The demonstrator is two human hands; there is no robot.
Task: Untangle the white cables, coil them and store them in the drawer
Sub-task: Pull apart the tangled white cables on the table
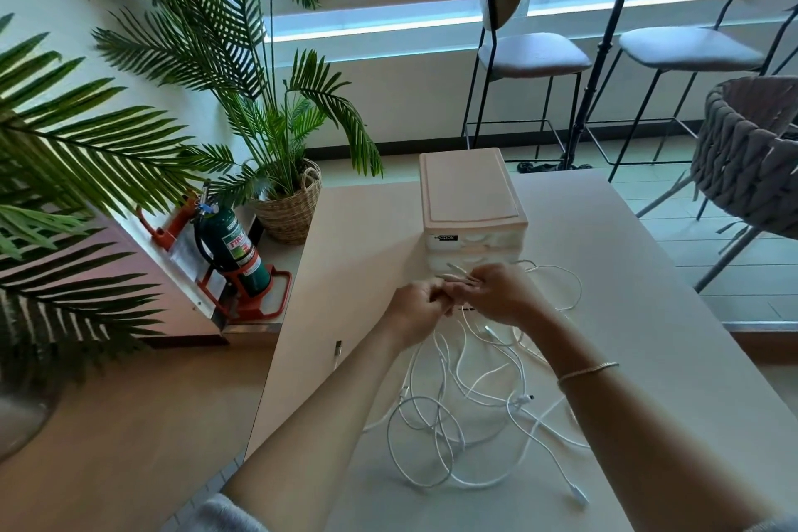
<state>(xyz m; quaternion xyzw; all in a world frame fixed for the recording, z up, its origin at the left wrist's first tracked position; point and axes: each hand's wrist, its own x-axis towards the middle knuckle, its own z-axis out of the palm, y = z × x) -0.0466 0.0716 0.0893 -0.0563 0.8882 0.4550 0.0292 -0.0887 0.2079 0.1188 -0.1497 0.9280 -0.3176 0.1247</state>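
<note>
Two hands meet just in front of the drawer unit [473, 225]: the left hand [416, 307] and right hand [496, 294] both pinch strands of the white cables [466, 415], likely to work a knot loose. Below the hands, the tangle sprawls across the bench [647, 315].

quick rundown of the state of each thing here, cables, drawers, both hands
white cables: tangled, loose loops on the table, part lifted by the hands
drawer unit: upright, both drawers look closed
left hand: fingers curled, pinching cable
right hand: fingers curled round cable strands
loose plug: lying apart near the table's left edge
</note>
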